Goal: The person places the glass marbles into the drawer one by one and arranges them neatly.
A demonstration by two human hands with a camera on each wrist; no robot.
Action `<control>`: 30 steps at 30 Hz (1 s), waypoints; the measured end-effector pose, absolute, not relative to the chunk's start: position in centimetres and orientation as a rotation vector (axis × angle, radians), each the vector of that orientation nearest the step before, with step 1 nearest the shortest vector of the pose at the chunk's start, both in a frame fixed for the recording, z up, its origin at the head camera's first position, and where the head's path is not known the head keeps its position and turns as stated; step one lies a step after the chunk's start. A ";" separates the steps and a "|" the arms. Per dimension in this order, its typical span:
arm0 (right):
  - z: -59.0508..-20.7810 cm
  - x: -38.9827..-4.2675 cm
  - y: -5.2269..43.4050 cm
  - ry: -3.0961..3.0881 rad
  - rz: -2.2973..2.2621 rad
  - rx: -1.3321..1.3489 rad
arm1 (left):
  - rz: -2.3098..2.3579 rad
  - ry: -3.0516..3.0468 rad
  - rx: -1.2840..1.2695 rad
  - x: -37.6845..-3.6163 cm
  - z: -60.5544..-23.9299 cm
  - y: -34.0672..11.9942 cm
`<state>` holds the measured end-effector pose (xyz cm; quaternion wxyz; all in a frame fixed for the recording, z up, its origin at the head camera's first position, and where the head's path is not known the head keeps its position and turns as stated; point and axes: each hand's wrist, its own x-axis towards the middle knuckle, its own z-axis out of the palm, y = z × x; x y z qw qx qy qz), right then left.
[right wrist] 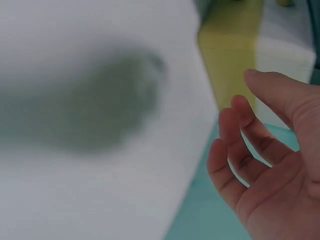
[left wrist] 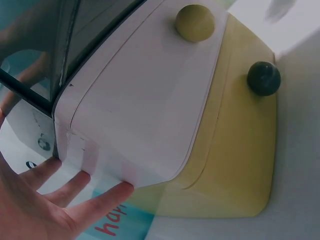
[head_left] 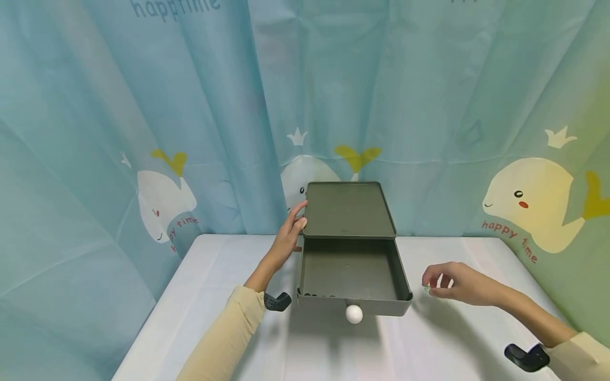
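Note:
A small drawer cabinet stands with its dark green top drawer pulled out, a white knob on its front. Several small dark round things lie along the drawer's front wall, partly hidden by it. My left hand rests against the cabinet's left side, and in the left wrist view its spread fingertips touch the white section. To the right of the drawer, above the table, my right hand pinches a tiny clear greenish thing between thumb and fingertips. That thing cannot be made out in the right wrist view.
Below the white section is a yellow drawer with a dark green knob. The white drawer has a yellow knob. A white table carries the cabinet, and a whale-print curtain hangs behind it.

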<state>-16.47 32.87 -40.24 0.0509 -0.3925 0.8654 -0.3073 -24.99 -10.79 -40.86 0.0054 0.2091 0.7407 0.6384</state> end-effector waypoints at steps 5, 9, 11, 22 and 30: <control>-36.5 -16.6 32.3 2.685 -0.841 -1.190 | 1.994 2.321 0.651 -25.0 -40.9 -10.8; -33.6 -16.9 31.7 2.717 -0.777 -1.203 | 1.997 2.322 0.649 -25.1 -40.9 -10.8; -32.1 -17.1 31.3 2.711 -0.758 -1.207 | 1.999 2.321 0.651 -25.1 -40.9 -10.8; -25.6 -18.0 26.6 2.595 -0.652 -1.308 | 1.996 2.326 0.638 -25.1 -40.9 -10.7; -23.1 -18.1 21.4 2.538 -0.546 -1.319 | 1.982 2.323 0.628 -25.0 -40.7 -10.7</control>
